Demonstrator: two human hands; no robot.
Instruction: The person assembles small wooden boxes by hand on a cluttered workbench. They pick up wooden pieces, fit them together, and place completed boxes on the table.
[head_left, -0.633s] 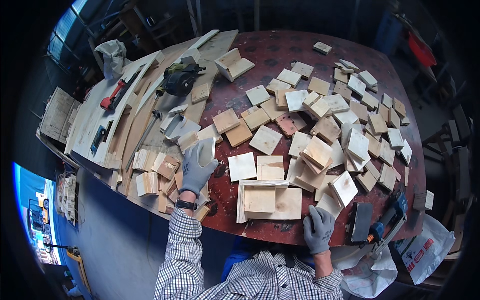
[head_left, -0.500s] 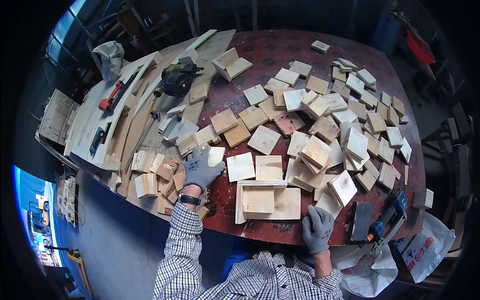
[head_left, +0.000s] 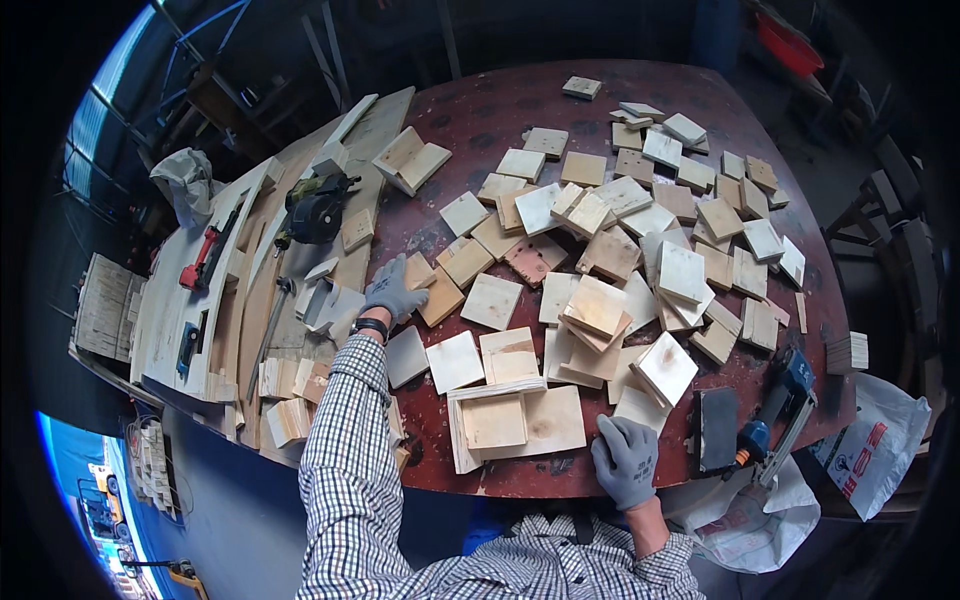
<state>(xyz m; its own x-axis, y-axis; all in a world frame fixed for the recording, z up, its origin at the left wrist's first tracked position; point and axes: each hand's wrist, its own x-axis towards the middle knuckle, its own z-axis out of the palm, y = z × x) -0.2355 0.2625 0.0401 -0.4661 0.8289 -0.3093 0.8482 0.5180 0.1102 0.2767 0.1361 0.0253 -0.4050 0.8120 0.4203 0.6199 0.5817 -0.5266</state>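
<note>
My left hand [head_left: 397, 290], in a grey work glove, reaches over the left of the table. Its thumb and fingers are closed around the near edge of a small tan wooden block [head_left: 420, 271]. Close to my body, a square wooden block [head_left: 406, 357] lies beside a paler one [head_left: 455, 362]. To their right, an L-shaped wooden piece [head_left: 464, 432] frames a smaller board [head_left: 497, 421], with another board [head_left: 556, 418] alongside. My right hand [head_left: 626, 462], also gloved, rests at the table's near edge, fingers loosely bent and thumb apart, with no object visible in it.
Many loose wooden blocks [head_left: 600, 305] cover the dark red table [head_left: 440, 470]. On the left are long boards [head_left: 225, 255], a red-handled tool [head_left: 200, 260] and a dark green power tool [head_left: 315, 208]. A blue nail gun [head_left: 785, 400] lies at right, near a dark block [head_left: 717, 430].
My left hand has moved away from the square block, which now lies beside the pale one, and onto a block further off. The view has shifted; my right hand stays at the table edge.
</note>
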